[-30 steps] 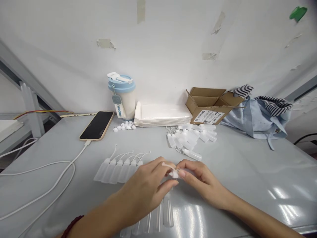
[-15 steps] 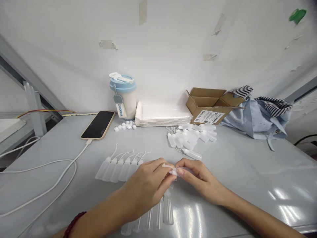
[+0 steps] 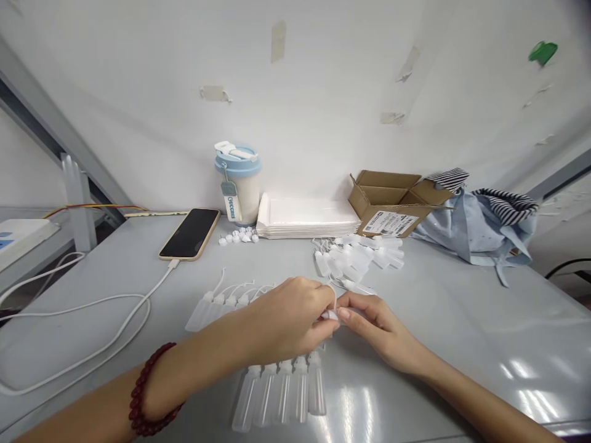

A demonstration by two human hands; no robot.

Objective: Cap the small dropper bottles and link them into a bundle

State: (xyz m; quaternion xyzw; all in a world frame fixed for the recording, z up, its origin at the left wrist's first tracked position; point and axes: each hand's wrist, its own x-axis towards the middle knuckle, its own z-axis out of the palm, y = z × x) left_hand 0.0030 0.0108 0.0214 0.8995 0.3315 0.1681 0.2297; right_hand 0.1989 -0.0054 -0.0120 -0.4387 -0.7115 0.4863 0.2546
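My left hand (image 3: 300,317) pinches a small white cap piece (image 3: 329,314) with a thin strap curving up from it. From the right, my right hand (image 3: 381,326) has its thumb and forefinger closed on the same piece; the rest of it is hidden by the fingers. Below my left hand lies a row of several clear bottles (image 3: 265,397) with white tops. Another row of frosted bottles (image 3: 201,312) with thin straps is partly covered by my left forearm. Behind my right hand is a pile of white bottles (image 3: 353,258).
A phone (image 3: 190,234) with a white cable (image 3: 138,301) lies at left. Small white caps (image 3: 237,236) sit before a lidded cup (image 3: 242,191). Farther right are a white stack (image 3: 307,218), an open cardboard box (image 3: 392,215) and a blue cloth bag (image 3: 475,227).
My left hand has turned and its forearm now reaches farther across the frosted row, uncovering more of the clear bottles. The strap of the held piece now points upward. The camera view has shifted slightly.
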